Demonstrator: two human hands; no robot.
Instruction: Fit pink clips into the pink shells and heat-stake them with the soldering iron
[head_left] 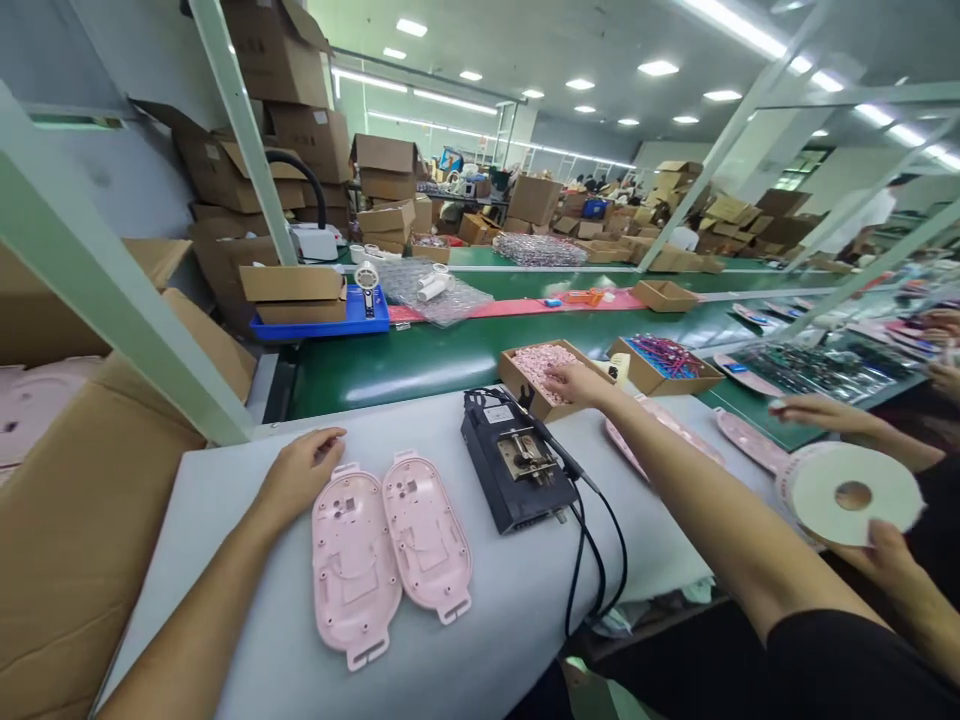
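Two pink oval plastic shells (390,555) lie side by side, inner faces up, on the white work mat (225,520). My left hand (300,475) rests on the mat at the top left edge of the left shell, fingers loosely curled, holding nothing. My right hand (577,383) reaches forward into a cardboard box of small pink parts (544,375), fingertips down on the parts; whether it grips one is hidden. A black fixture with a brass mechanism (517,465) and black cables sits between my arms.
A co-worker's hands at right hold a roll of white tape (851,493). More pink shells (750,440) lie there. A box of coloured parts (664,362) stands on the green conveyor (420,365). A large cardboard box (67,500) stands at left, and stacked cartons fill the background.
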